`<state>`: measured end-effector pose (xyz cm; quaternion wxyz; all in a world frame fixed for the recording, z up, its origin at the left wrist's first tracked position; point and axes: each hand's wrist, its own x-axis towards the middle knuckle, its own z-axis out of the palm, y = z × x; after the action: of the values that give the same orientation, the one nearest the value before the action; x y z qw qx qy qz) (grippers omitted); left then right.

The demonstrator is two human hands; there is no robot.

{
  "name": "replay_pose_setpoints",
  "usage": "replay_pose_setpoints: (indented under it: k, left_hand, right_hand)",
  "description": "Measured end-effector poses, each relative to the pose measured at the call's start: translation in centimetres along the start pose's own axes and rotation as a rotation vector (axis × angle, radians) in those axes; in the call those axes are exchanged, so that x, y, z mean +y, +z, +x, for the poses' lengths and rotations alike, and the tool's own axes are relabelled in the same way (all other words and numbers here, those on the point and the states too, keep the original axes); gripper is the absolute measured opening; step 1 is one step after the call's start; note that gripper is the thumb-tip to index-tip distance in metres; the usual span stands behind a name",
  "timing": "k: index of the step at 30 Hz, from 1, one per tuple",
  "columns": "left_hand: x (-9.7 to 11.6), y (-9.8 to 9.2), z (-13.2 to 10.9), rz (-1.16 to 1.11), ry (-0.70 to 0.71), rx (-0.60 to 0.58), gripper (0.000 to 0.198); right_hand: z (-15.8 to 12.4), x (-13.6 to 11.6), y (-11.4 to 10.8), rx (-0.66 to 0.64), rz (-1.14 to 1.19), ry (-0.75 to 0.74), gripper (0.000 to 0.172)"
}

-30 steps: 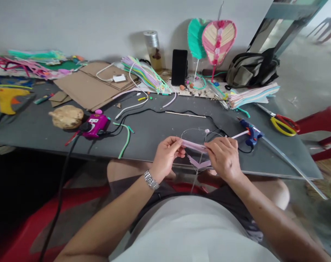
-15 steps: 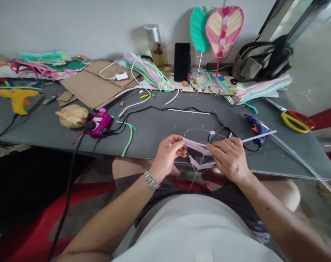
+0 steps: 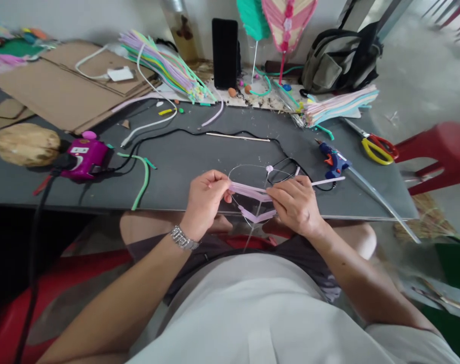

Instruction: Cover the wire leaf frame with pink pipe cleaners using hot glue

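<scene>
My left hand (image 3: 205,202) pinches the left end of a pale pink pipe cleaner (image 3: 248,191) stretched across a thin wire leaf frame (image 3: 252,172). My right hand (image 3: 296,205) is closed on the same strip at its right side, and the loose end sticks out to the right past the fingers. A second pink strip bent into a V sits lower on the frame. Both hands hover at the near edge of the grey table (image 3: 199,167), above my lap. A small pink bead tops the frame's middle wire.
A blue glue gun (image 3: 334,159) and red-and-yellow scissors (image 3: 377,146) lie right of my hands. A magenta glue gun (image 3: 83,157), a green pipe cleaner (image 3: 142,177), cardboard (image 3: 58,86), pipe cleaner bundles (image 3: 165,63), a phone (image 3: 225,45), finished leaves and a bag (image 3: 339,55) stand farther back.
The view has swung down and to the right, so everything on the table shifted left and up. My hands keep the same grip on the pink strip and frame.
</scene>
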<state>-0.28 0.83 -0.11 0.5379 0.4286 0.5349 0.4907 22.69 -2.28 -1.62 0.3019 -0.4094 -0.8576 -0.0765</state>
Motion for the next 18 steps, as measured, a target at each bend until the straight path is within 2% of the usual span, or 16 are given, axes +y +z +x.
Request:
replay_pose_setpoints:
  k: [5,7,10,12,18]
  left_hand:
    - [0.1,0.0,-0.4,-0.028,-0.022,0.009,0.013]
    - [0.3,0.2,-0.9,-0.119,-0.089,-0.025,0.020]
    - [0.2,1.0,-2.1,-0.332,-0.295,-0.149,0.033]
    - [0.0,1.6,-2.7,-0.414,-0.370,-0.222,0.033]
    - [-0.5,2.8,-3.2,-0.369,-0.320,-0.417,0.021]
  right_hand:
    - [-0.1,0.0,0.2,0.002,0.062,0.039,0.019]
    - [-0.1,0.1,0.3,-0.011,0.086,0.083,0.019]
    - [0.0,0.0,0.5,0.010,0.110,0.137,0.019]
    - [0.0,-0.1,0.5,0.040,0.123,0.158,0.018]
    - [-0.2,-0.4,0.2,0.097,0.164,0.158,0.016]
